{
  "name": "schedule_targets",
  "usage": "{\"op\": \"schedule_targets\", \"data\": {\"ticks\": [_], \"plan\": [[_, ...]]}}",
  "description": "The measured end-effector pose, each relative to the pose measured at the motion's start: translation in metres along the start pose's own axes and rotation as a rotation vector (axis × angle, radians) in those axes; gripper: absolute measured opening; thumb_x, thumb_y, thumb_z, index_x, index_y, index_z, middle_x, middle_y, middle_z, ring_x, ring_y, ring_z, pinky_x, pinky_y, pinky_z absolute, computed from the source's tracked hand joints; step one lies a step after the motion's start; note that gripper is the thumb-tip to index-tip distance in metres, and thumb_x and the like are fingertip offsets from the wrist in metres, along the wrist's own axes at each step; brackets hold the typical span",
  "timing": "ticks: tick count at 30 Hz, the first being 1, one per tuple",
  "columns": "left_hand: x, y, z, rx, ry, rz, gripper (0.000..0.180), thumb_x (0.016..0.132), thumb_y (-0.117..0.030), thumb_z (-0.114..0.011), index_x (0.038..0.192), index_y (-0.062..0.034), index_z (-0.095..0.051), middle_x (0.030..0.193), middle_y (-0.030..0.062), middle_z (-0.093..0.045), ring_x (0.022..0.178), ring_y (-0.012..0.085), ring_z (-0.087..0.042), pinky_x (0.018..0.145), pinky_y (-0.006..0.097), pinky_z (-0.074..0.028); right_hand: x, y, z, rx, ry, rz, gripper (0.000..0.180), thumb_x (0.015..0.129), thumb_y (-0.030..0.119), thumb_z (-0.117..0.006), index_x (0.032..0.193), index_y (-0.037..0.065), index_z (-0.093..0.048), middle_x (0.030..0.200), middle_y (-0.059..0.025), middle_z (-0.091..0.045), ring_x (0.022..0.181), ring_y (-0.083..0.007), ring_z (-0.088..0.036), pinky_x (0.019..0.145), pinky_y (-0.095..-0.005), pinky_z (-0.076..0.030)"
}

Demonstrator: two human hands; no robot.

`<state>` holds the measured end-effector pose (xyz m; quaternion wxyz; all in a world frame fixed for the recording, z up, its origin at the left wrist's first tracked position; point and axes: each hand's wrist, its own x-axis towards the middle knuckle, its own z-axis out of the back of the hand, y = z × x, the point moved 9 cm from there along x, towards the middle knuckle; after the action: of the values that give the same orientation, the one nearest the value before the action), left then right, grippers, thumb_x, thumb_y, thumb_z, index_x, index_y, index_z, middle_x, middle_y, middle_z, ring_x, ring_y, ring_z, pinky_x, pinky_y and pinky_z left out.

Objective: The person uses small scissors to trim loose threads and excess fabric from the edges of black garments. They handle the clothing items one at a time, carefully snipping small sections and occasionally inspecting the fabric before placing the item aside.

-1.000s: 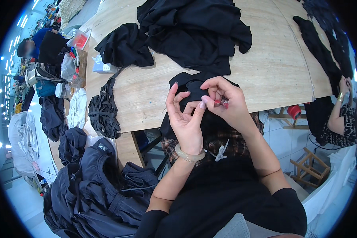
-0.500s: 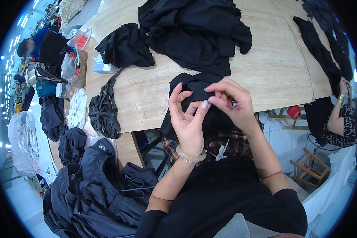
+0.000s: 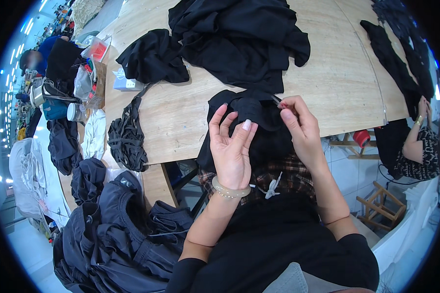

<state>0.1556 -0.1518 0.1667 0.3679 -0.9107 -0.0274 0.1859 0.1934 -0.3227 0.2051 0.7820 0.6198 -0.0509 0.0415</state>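
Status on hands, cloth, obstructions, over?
Left hand at folded black cloth, grip unclear. Right hand holding small dark-and-red tool. Crumpled black fabric pile beyond, on pale wooden table.

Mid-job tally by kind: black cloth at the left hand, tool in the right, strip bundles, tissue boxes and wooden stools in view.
Black cloth at the left hand: 1
Small tool, partly hidden, in the right hand: 1
Bundle of black strips: 1
Tissue box: 1
Wooden stools: 2
Total: 6
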Motion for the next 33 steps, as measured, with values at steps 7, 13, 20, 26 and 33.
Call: {"op": "schedule_targets", "data": {"ticks": [7,13,20,26,33], "plan": [[-0.001,0.001,0.000,-0.006,0.002,-0.001,0.058,0.092,0.004,-0.063,0.144,-0.0089,-0.040,0.129,0.0108,-0.046,0.111,0.0165,-0.059,0.102,0.032,-0.053,-0.005,0.031,-0.001,-0.283,-0.025,0.258,0.022,0.076,0.013,-0.082,0.089,0.001,-0.068,0.079,-0.0074,-0.065,0.076,-0.0209,-0.060,0.068,-0.0305,-0.047],[-0.002,0.002,-0.001,-0.028,0.005,0.005,0.057,0.093,0.004,-0.062,0.144,-0.0084,-0.040,0.129,0.0107,-0.046,0.111,0.0159,-0.059,0.103,0.032,-0.053,-0.006,0.038,-0.006,-0.294,-0.049,0.318,0.022,0.075,0.012,-0.083,0.087,0.001,-0.069,0.077,-0.0069,-0.064,0.072,-0.0204,-0.058,0.065,-0.0299,-0.047],[-0.002,0.001,-0.002,-0.028,0.007,-0.005,0.059,0.092,0.005,-0.063,0.143,-0.0092,-0.038,0.128,0.0093,-0.044,0.107,0.0145,-0.060,0.100,0.033,-0.054,-0.008,0.042,-0.003,-0.317,-0.078,0.364,0.022,0.074,0.013,-0.083,0.087,0.002,-0.069,0.076,-0.0065,-0.064,0.071,-0.0204,-0.057,0.062,-0.0307,-0.046],[-0.001,0.004,-0.005,-0.032,0.022,-0.005,0.060,0.091,0.006,-0.064,0.142,-0.0092,-0.037,0.128,0.0092,-0.043,0.103,0.0136,-0.060,0.099,0.033,-0.054,-0.008,0.043,-0.007,-0.331,-0.073,0.380,0.023,0.074,0.012,-0.083,0.088,0.002,-0.068,0.076,-0.0066,-0.064,0.071,-0.0208,-0.058,0.062,-0.0301,-0.046],[-0.003,-0.004,-0.010,0.017,0.028,-0.087,0.062,0.088,0.009,-0.066,0.141,-0.0064,-0.037,0.126,0.0095,-0.043,0.098,0.0128,-0.061,0.092,0.029,-0.056,-0.010,0.043,-0.003,-0.336,-0.106,0.394,0.022,0.073,0.012,-0.083,0.086,0.001,-0.068,0.077,-0.0069,-0.064,0.069,-0.0215,-0.057,0.060,-0.0311,-0.045]]}}
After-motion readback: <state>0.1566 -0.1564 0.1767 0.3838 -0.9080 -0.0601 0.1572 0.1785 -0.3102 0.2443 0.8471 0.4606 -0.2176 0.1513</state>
